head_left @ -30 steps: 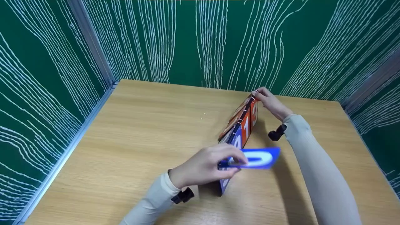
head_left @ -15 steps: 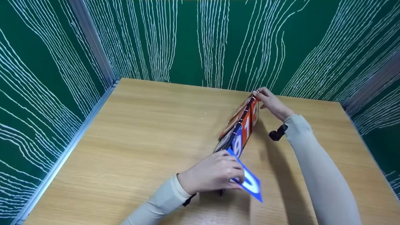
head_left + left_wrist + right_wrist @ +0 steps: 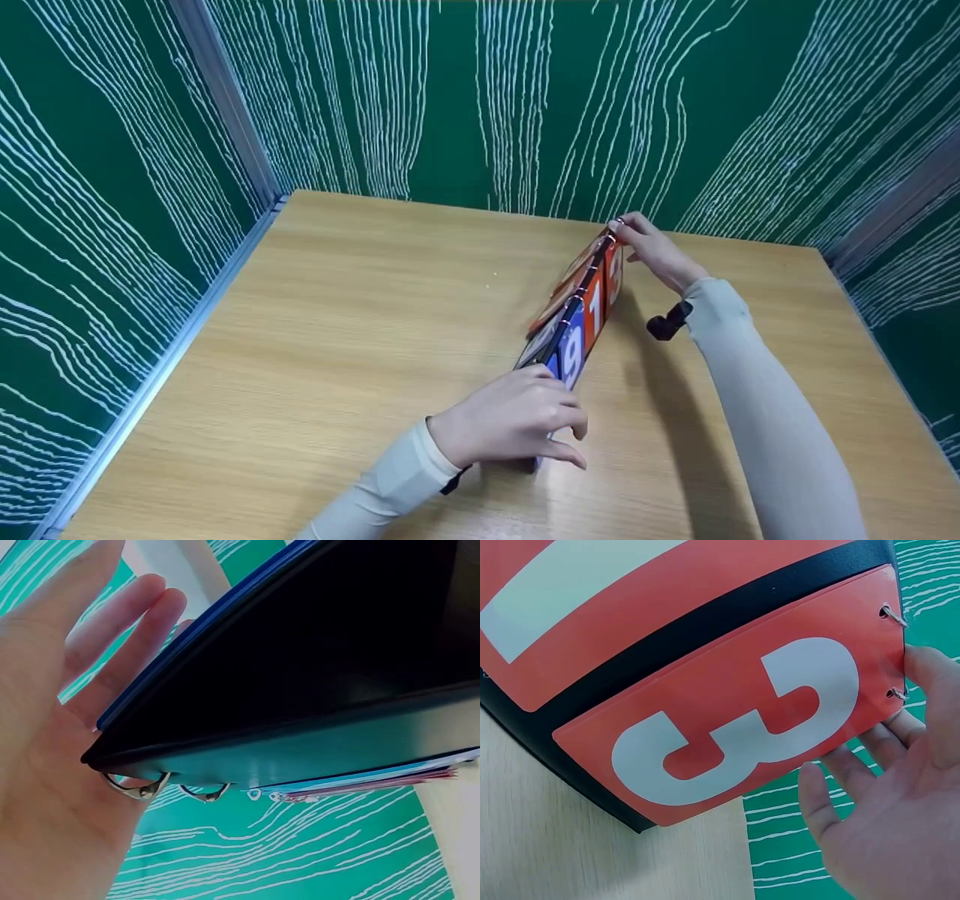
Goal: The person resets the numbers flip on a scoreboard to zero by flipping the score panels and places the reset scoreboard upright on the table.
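A tabletop flip scoreboard (image 3: 595, 304) stands tent-like, with red and blue number cards hung on metal rings along its top. My left hand (image 3: 517, 416) is at its near end, thumb and fingers parted, hiding the nearest blue card in the head view. In the left wrist view, its fingers (image 3: 142, 637) reach past the blue edge beside the rings. At the far end my right hand (image 3: 660, 251) pinches the top corner between thumb and fingers. The right wrist view shows the red card with a white 3 (image 3: 799, 742) next to that hand.
The scoreboard stands on a light wooden table (image 3: 360, 300). Green walls (image 3: 450, 105) with wavy white lines rise behind and at both sides. Small white specks (image 3: 491, 279) lie left of the scoreboard. Each wrist wears a small black camera (image 3: 669, 321).
The blue card with a white 0, held by my left hand, swung down on the near side and left its fingers, which have parted. My right hand stays at the far corner.
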A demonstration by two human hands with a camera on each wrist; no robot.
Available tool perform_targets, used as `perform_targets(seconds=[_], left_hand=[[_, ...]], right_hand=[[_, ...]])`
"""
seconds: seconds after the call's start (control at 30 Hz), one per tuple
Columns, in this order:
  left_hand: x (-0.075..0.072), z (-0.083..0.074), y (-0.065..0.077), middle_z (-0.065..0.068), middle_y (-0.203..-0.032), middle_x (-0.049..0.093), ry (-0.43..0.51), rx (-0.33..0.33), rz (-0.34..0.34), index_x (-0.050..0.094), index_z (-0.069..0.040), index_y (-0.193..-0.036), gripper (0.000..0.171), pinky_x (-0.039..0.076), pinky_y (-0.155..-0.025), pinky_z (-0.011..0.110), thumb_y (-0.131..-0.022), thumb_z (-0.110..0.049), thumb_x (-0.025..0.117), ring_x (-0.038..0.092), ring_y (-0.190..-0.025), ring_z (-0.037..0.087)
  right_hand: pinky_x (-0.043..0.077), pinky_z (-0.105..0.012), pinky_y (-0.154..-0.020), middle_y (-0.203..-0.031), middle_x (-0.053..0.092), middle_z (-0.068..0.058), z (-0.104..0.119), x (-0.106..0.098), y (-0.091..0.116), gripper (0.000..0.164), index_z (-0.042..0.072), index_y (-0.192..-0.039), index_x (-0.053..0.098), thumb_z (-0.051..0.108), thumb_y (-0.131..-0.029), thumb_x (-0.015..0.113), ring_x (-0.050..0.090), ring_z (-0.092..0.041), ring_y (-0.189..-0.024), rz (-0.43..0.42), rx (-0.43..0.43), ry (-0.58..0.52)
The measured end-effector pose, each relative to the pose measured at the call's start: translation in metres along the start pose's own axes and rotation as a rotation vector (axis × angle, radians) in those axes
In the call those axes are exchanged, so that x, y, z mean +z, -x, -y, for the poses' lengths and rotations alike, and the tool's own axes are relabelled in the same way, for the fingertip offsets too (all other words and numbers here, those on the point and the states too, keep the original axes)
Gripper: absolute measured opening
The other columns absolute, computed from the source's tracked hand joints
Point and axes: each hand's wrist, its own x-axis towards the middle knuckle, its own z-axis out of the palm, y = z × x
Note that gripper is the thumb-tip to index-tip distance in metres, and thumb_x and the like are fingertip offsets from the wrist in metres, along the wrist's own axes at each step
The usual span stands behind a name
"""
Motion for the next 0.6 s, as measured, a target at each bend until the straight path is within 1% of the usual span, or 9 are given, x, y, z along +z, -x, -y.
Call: perform_targets(seconds=[0.07,0.13,0.27,0.37,0.47,0.5,0.6], left_hand=[[0.001,-0.001,0.0,-0.018,-0.092,0.074,0.017,-0.004,-0.02,0.074,-0.028,-0.093,0.033,0.048,-0.087,0.023,-0.095,-0.058,0.061,0.066,-0.088,0.001],[0.002,-0.001,-0.001,-0.017,-0.09,0.074,0.054,-0.014,-0.031,0.075,-0.026,-0.093,0.033,0.05,-0.087,0.022,-0.098,-0.054,0.058,0.065,-0.085,0.001],[0.0,-0.002,-0.002,-0.013,-0.091,0.075,0.174,-0.045,-0.017,0.077,-0.022,-0.097,0.035,0.052,-0.09,0.021,-0.104,-0.046,0.052,0.065,-0.086,0.003],[-0.004,-0.002,-0.001,-0.011,-0.093,0.075,0.231,-0.057,-0.021,0.077,-0.021,-0.098,0.035,0.051,-0.091,0.02,-0.106,-0.042,0.05,0.065,-0.088,0.004],[-0.007,0.0,0.0,-0.009,-0.09,0.075,0.263,-0.042,-0.084,0.077,-0.018,-0.095,0.033,0.051,-0.089,0.019,-0.106,-0.036,0.052,0.066,-0.088,0.005],[-0.008,0.001,0.001,-0.008,-0.087,0.074,0.279,-0.032,-0.113,0.076,-0.017,-0.092,0.032,0.051,-0.087,0.018,-0.106,-0.034,0.053,0.066,-0.085,0.006],[-0.011,0.007,0.004,-0.005,-0.079,0.071,0.361,-0.035,-0.191,0.071,-0.014,-0.082,0.031,0.05,-0.082,0.014,-0.105,-0.026,0.055,0.065,-0.079,0.007]], right_hand=[[0.033,-0.043,-0.11,-0.133,0.04,-0.006,-0.002,0.0,-0.001,0.037,0.016,-0.133,0.039,0.044,-0.109,0.037,0.034,-0.027,-0.133,-0.004,0.002,-0.007],[0.032,-0.043,-0.11,-0.134,0.039,-0.006,-0.005,-0.001,-0.003,0.036,0.016,-0.133,0.039,0.043,-0.11,0.036,0.034,-0.028,-0.133,-0.01,0.003,-0.012],[0.031,-0.042,-0.111,-0.137,0.039,-0.007,-0.017,-0.004,-0.013,0.038,0.018,-0.134,0.039,0.047,-0.109,0.035,0.033,-0.029,-0.136,-0.028,0.003,0.002],[0.03,-0.043,-0.112,-0.14,0.039,-0.007,-0.024,-0.006,-0.019,0.041,0.021,-0.134,0.04,0.052,-0.108,0.035,0.032,-0.029,-0.138,-0.035,0.0,0.018],[0.03,-0.045,-0.113,-0.142,0.039,-0.008,-0.028,-0.006,-0.022,0.043,0.022,-0.134,0.04,0.055,-0.107,0.034,0.032,-0.029,-0.139,-0.036,-0.005,0.031],[0.03,-0.045,-0.113,-0.142,0.039,-0.008,-0.028,-0.006,-0.022,0.043,0.022,-0.134,0.039,0.055,-0.107,0.034,0.032,-0.029,-0.139,-0.037,-0.003,0.031],[0.03,-0.046,-0.114,-0.144,0.038,-0.009,-0.028,-0.005,-0.023,0.045,0.021,-0.136,0.038,0.055,-0.107,0.034,0.031,-0.03,-0.14,-0.036,-0.003,0.032]])
